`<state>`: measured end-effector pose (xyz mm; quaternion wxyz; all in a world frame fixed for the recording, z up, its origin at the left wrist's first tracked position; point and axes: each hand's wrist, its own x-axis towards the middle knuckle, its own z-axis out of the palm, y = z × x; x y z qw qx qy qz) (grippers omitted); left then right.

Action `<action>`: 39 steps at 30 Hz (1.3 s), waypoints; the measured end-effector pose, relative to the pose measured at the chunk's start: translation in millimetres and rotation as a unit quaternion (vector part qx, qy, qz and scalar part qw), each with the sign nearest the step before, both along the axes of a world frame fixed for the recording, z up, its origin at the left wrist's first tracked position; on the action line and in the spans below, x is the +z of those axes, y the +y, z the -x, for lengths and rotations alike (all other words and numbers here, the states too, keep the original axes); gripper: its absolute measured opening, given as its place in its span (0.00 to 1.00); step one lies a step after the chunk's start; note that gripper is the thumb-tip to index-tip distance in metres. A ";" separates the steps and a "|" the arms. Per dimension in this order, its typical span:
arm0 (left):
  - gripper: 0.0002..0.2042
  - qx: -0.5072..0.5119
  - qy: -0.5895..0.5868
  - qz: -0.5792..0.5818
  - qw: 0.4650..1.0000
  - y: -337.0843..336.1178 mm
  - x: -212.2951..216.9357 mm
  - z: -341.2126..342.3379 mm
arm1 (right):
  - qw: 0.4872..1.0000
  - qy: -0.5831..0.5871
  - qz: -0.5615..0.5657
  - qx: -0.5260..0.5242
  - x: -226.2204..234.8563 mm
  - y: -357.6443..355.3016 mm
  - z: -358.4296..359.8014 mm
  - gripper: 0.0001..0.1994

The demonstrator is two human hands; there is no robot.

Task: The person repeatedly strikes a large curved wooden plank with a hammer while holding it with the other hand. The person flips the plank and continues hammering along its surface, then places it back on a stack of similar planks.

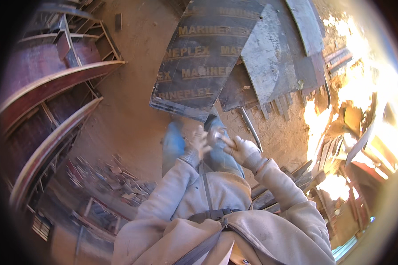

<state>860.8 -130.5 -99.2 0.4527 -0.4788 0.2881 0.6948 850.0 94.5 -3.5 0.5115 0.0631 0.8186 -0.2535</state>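
My right hand [243, 151], pale and apparently gloved, is closed around the wooden handle of a hammer [226, 141]. The hammer's metal head is blurred and points toward my left hand. In front of my body, my left hand [200, 140] has its fingers stretched out and somewhat apart, softened by motion; I make out nothing in it. Both hands are over my blue-trousered legs. Just beyond them lies a stack of dark printed plywood sheets [194, 66], its near edge close to my feet.
A grey-white board [269, 57] and other panels overlap at the right of the stack. A metal tube [251, 129] lies on the dirt nearby. Curved ribbed wooden forms [53, 86] stand at the left, with scattered wood scraps [115, 176] below. Sunlit timber pieces [340, 154] lie at the right.
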 end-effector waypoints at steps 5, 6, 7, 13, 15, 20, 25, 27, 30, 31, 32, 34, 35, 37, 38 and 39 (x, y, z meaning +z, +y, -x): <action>0.62 0.105 -0.078 0.164 0.978 -4.1 -122.2 -30.5 | 0.965 0.023 0.093 -0.245 -44.6 16.9 56.4 0.25; 0.61 0.179 -0.071 0.146 0.970 0.7 -143.5 -30.9 | 0.951 -0.032 0.098 -0.290 -52.4 20.3 65.4 0.25; 0.59 0.250 -0.067 0.125 0.958 6.8 -161.5 -30.0 | 0.971 0.002 0.029 -0.236 -58.6 21.9 70.7 0.25; 0.51 0.304 -0.090 0.197 0.928 7.0 -181.8 -10.2 | 0.958 0.092 -0.058 -0.265 -68.0 26.5 66.7 0.23; 0.49 0.289 -0.081 0.232 0.925 -23.0 -169.0 -3.6 | 0.971 0.166 -0.094 -0.143 -60.0 19.8 65.7 0.22; 0.48 0.220 -0.031 0.312 0.924 -124.4 -173.6 22.1 | 0.989 0.147 -0.011 0.003 -50.7 -53.0 101.8 0.21; 0.47 0.129 0.093 0.449 0.879 -172.1 -219.1 40.1 | 0.967 0.215 0.006 0.138 -87.9 -188.7 158.0 0.19; 0.49 0.008 0.038 0.433 0.900 -168.7 -221.7 43.2 | 0.961 0.219 0.008 0.170 -103.7 -222.6 175.0 0.20; 0.51 0.069 0.102 0.492 0.862 -154.8 -201.5 42.9 | 0.948 0.211 -0.020 0.238 -118.5 -235.0 171.4 0.20; 0.50 0.042 0.075 0.480 0.873 -153.7 -192.3 45.5 | 0.945 0.187 -0.031 0.266 -121.9 -229.1 167.0 0.20; 0.50 0.024 0.069 0.491 0.868 -152.7 -183.4 46.9 | 0.938 0.209 -0.029 0.275 -126.5 -220.3 161.3 0.20; 0.50 -0.004 0.053 0.466 0.883 -149.8 -171.1 50.6 | 0.935 0.218 -0.095 0.262 -139.9 -197.4 147.7 0.20; 0.50 -0.015 0.049 0.470 0.881 -148.9 -167.4 52.0 | 0.934 0.219 -0.108 0.261 -149.1 -185.2 141.2 0.20; 0.49 -0.007 0.018 0.455 0.890 -147.8 -167.5 56.8 | 0.926 0.251 -0.101 0.263 -171.4 -160.3 133.1 0.16; 0.48 -0.012 -0.013 0.437 0.899 -147.5 -169.8 59.1 | 0.930 0.287 -0.046 0.224 -183.7 -150.1 125.7 0.15; 0.48 -0.010 0.002 0.467 0.884 -146.9 -172.3 61.1 | 0.919 0.345 0.033 0.186 -197.3 -142.2 118.0 0.14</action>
